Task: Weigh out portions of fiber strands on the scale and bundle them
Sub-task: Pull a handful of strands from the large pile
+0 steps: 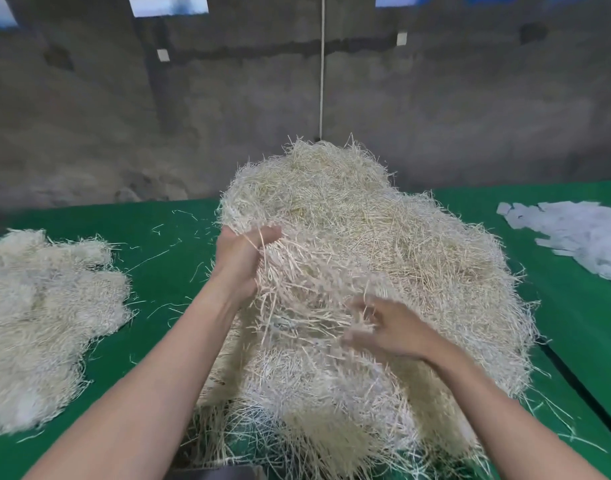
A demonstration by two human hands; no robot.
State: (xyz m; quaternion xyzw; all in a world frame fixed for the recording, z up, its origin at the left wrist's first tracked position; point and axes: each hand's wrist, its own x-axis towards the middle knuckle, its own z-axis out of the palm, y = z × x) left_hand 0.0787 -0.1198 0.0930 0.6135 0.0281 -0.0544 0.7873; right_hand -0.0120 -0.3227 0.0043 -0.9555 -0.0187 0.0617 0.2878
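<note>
A tall heap of fiber strands [349, 237], pale straw in colour, fills the middle of the green worktop [179, 271] and runs from its near edge most of the way to the far edge. The left hand [243, 261] is pushed into the heap's left flank about halfway up; its thumb closes over a tuft of strands and its fingers are buried in the mass, so it grips fiber. The right hand [390, 330] sits lower on the front of the heap, blurred, with its fingers curled and strands caught between them, grasping a loose clump. A smaller heap [44, 323] of the same strands lies at the worktop's left edge, apart from the big one, with stray strands scattered between them. White paper slips [574, 233] lie toward the far right corner. Behind the far edge stands a grey wall [89, 133] with a white cord [322, 64] hanging down to the heap's peak
</note>
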